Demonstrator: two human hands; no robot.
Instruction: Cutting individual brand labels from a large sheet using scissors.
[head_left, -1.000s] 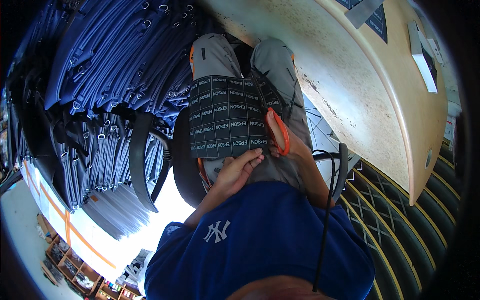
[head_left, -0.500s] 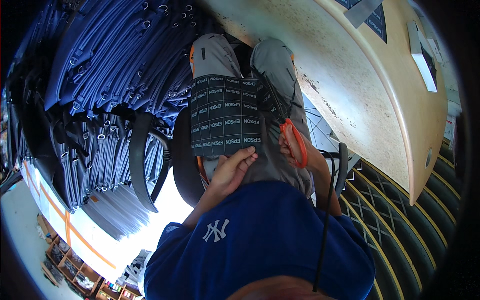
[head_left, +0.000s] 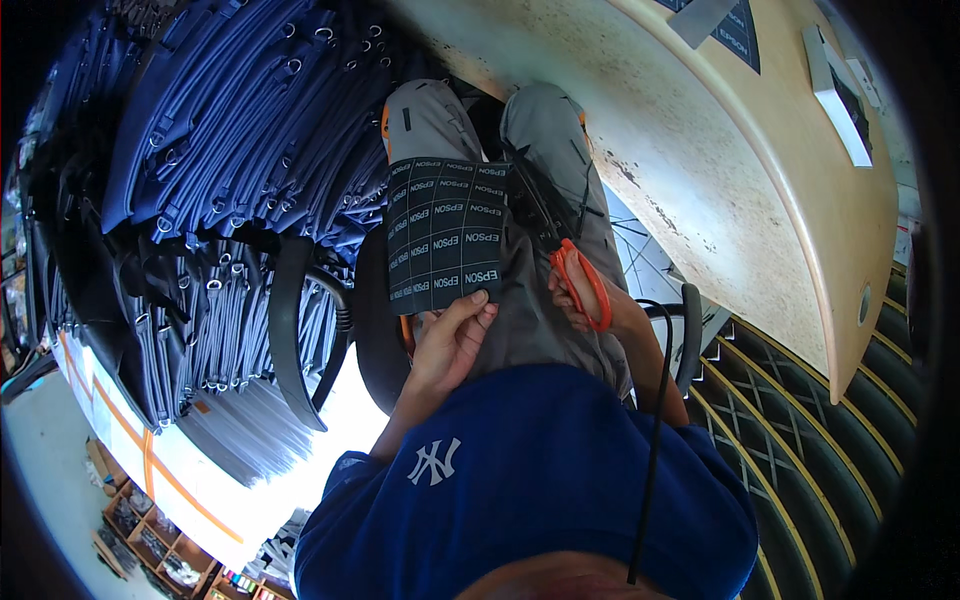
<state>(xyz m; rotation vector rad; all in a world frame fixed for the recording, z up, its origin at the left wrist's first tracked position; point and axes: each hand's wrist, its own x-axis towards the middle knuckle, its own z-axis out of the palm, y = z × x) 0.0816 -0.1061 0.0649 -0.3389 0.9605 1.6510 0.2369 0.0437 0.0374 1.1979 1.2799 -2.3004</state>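
On my lap, over grey trousers (head_left: 545, 130), lies a dark rectangular fabric piece (head_left: 445, 230) printed with a grid of white lettering. My left hand (head_left: 450, 340) pinches its near edge with thumb and fingers. Just right of the fabric, my right hand (head_left: 590, 310) grips orange-handled scissors (head_left: 580, 285). Their dark blades point away from me along my right thigh. The blades lie beside the fabric's right edge, and whether they touch it I cannot tell.
A big pile of blue strapped bags with metal rings (head_left: 220, 170) fills the left. A curved wooden tabletop (head_left: 740, 210) with a white flat object (head_left: 835, 85) runs along the right. A black chair armrest (head_left: 285, 330) and a black cable (head_left: 655, 430) are close by.
My right hand with the scissors has drawn down and right, off the fabric's right edge. The fabric now looks narrower and sits slightly further left, still in my left hand.
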